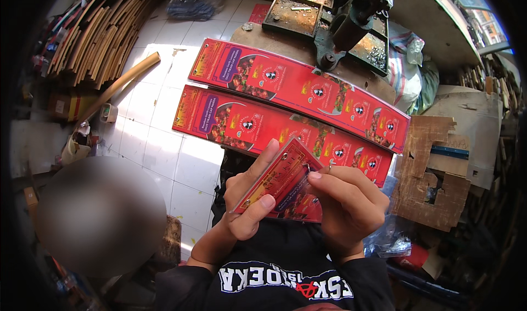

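Note:
In front of my chest my left hand (250,198) grips a red printed card (291,182), thumb on its face and index finger stretched along its back edge. The card is tilted and looks glossy, with clear layered edges. My right hand (348,198) is closed in a pinch at the card's upper right edge. A thin, shiny bit of metal (331,167) shows by its fingers; what the fingertips hold is too small to make out. Beyond the hands two long red printed strips lie side by side, a far strip (299,85) and a near strip (269,125) partly behind the card.
A dark hand press (351,28) stands at the far side of the table (258,39), among metal trays (293,15) of small metal parts. Cut brown cardboard (422,193) lies at the right. Stacked cardboard (104,33) and a cardboard tube (123,83) are at the left, by the tiled floor (145,127).

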The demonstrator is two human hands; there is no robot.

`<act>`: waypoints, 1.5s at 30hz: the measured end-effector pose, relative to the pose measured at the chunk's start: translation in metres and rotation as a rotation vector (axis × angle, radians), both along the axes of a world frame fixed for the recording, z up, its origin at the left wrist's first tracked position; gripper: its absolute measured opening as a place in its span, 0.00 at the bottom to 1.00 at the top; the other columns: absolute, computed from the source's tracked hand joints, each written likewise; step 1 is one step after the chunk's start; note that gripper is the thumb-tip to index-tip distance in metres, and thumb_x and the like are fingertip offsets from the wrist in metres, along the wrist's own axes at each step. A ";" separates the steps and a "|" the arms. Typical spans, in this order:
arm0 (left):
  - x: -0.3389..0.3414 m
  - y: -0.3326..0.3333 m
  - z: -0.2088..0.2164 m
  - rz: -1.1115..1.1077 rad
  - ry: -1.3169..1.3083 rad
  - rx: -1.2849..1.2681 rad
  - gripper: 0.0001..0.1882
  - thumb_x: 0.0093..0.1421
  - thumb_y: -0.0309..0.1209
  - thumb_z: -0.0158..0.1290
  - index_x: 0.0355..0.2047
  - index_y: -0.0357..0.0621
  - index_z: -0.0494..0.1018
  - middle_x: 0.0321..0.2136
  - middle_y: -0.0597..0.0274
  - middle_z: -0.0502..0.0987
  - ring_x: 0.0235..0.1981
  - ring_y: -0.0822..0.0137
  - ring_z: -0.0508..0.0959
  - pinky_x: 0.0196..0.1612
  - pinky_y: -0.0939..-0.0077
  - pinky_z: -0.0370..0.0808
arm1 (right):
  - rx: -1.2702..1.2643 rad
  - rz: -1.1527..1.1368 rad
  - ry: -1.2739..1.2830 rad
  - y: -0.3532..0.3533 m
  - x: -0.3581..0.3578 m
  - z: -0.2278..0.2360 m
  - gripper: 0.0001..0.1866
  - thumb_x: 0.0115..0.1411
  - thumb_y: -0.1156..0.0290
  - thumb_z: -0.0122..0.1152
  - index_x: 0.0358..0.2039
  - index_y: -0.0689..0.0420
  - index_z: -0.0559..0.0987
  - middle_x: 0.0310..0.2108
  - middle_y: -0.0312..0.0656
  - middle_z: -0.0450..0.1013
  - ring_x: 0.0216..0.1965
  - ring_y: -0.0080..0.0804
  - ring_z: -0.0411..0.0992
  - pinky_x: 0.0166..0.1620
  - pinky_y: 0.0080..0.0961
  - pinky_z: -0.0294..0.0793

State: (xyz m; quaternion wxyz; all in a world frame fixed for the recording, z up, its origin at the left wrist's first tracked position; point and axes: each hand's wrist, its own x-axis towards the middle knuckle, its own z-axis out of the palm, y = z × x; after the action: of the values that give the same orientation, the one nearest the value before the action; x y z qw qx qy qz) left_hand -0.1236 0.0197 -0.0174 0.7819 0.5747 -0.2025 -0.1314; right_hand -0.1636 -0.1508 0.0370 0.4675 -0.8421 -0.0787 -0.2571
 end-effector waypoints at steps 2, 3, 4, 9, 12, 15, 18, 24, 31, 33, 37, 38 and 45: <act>0.002 -0.003 -0.001 0.021 0.012 -0.034 0.37 0.53 0.27 0.45 0.64 0.22 0.54 0.48 0.37 0.76 0.47 0.55 0.80 0.53 0.70 0.73 | 0.005 0.003 -0.041 0.000 -0.003 0.002 0.19 0.43 0.88 0.65 0.38 0.60 0.82 0.31 0.45 0.76 0.29 0.39 0.78 0.31 0.27 0.78; 0.003 -0.002 -0.001 -0.003 -0.021 -0.013 0.37 0.53 0.27 0.45 0.64 0.22 0.54 0.48 0.37 0.76 0.47 0.55 0.81 0.52 0.71 0.73 | -0.002 0.008 -0.051 0.000 -0.003 0.002 0.20 0.43 0.88 0.65 0.38 0.59 0.82 0.31 0.46 0.76 0.29 0.39 0.78 0.31 0.28 0.78; 0.004 0.001 -0.001 -0.027 -0.054 0.008 0.37 0.53 0.28 0.45 0.63 0.22 0.55 0.48 0.37 0.76 0.46 0.55 0.81 0.52 0.71 0.73 | -0.009 0.013 -0.061 0.001 -0.003 0.001 0.20 0.42 0.88 0.65 0.39 0.59 0.82 0.31 0.46 0.76 0.29 0.39 0.78 0.32 0.28 0.78; 0.001 0.002 0.001 -0.008 -0.086 0.068 0.37 0.53 0.29 0.47 0.63 0.22 0.56 0.47 0.36 0.77 0.43 0.55 0.82 0.50 0.72 0.74 | -0.002 0.035 0.032 0.003 0.001 0.001 0.20 0.42 0.89 0.63 0.38 0.61 0.82 0.31 0.47 0.76 0.30 0.38 0.78 0.32 0.29 0.79; 0.002 -0.002 0.000 0.011 -0.023 -0.014 0.37 0.53 0.29 0.47 0.63 0.23 0.56 0.47 0.36 0.77 0.43 0.55 0.82 0.49 0.73 0.74 | 0.024 0.037 -0.020 0.000 -0.008 0.008 0.19 0.41 0.89 0.64 0.36 0.61 0.83 0.31 0.47 0.76 0.30 0.38 0.79 0.33 0.28 0.79; 0.006 0.000 0.002 -0.062 -0.178 0.045 0.37 0.53 0.29 0.47 0.63 0.23 0.56 0.46 0.36 0.77 0.43 0.56 0.82 0.49 0.73 0.75 | 0.007 0.015 0.028 0.003 -0.006 0.007 0.19 0.41 0.90 0.64 0.36 0.60 0.83 0.31 0.47 0.77 0.30 0.37 0.79 0.33 0.28 0.79; 0.003 0.001 0.001 -0.065 -0.071 0.064 0.37 0.52 0.28 0.47 0.62 0.21 0.56 0.46 0.36 0.77 0.43 0.56 0.82 0.49 0.73 0.75 | -0.018 0.011 0.074 0.003 0.002 -0.001 0.19 0.43 0.90 0.64 0.37 0.60 0.83 0.31 0.47 0.77 0.30 0.38 0.79 0.33 0.28 0.79; 0.003 -0.004 0.000 -0.057 -0.119 -0.004 0.37 0.52 0.28 0.47 0.62 0.22 0.57 0.45 0.38 0.78 0.44 0.57 0.82 0.48 0.73 0.75 | 0.045 0.026 -0.020 -0.001 -0.012 0.011 0.18 0.43 0.90 0.63 0.37 0.60 0.82 0.31 0.47 0.77 0.30 0.40 0.78 0.32 0.30 0.79; 0.004 -0.006 -0.004 -0.125 -0.006 -0.051 0.37 0.51 0.29 0.47 0.62 0.23 0.57 0.47 0.39 0.77 0.44 0.57 0.82 0.50 0.73 0.73 | 0.104 0.018 0.046 0.000 0.000 -0.010 0.20 0.42 0.90 0.64 0.38 0.61 0.82 0.30 0.45 0.76 0.30 0.37 0.78 0.32 0.28 0.79; 0.006 -0.009 -0.004 -0.124 0.018 -0.068 0.38 0.51 0.29 0.47 0.62 0.23 0.58 0.48 0.38 0.77 0.45 0.57 0.81 0.51 0.73 0.73 | 0.114 -0.007 0.024 0.001 0.001 -0.013 0.19 0.42 0.89 0.63 0.37 0.61 0.82 0.30 0.45 0.77 0.30 0.36 0.78 0.32 0.27 0.78; 0.009 -0.005 -0.004 -0.160 0.094 -0.043 0.41 0.49 0.31 0.48 0.63 0.23 0.56 0.52 0.37 0.73 0.53 0.54 0.76 0.58 0.67 0.68 | -0.064 0.003 -0.123 -0.002 0.005 -0.023 0.17 0.44 0.87 0.63 0.36 0.60 0.83 0.30 0.44 0.77 0.29 0.35 0.78 0.31 0.25 0.78; 0.010 -0.004 -0.003 -0.180 0.117 -0.028 0.42 0.48 0.31 0.48 0.64 0.23 0.54 0.54 0.36 0.71 0.56 0.53 0.74 0.61 0.65 0.66 | -0.006 0.018 -0.127 -0.003 0.005 -0.025 0.16 0.44 0.87 0.63 0.36 0.60 0.83 0.30 0.44 0.77 0.29 0.34 0.78 0.31 0.25 0.78; 0.009 -0.010 -0.009 -0.071 0.159 -0.100 0.39 0.52 0.30 0.46 0.65 0.25 0.54 0.53 0.37 0.72 0.54 0.55 0.75 0.60 0.66 0.67 | 0.229 -0.058 -0.001 -0.007 0.004 -0.021 0.15 0.44 0.89 0.64 0.33 0.61 0.83 0.29 0.44 0.77 0.28 0.32 0.78 0.31 0.23 0.77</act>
State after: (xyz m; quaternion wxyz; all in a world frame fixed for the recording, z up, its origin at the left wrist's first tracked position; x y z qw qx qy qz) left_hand -0.1145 0.0093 -0.0260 0.8181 0.5152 -0.1664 -0.1940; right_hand -0.1591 -0.1573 0.0162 0.5528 -0.7851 -0.0248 -0.2781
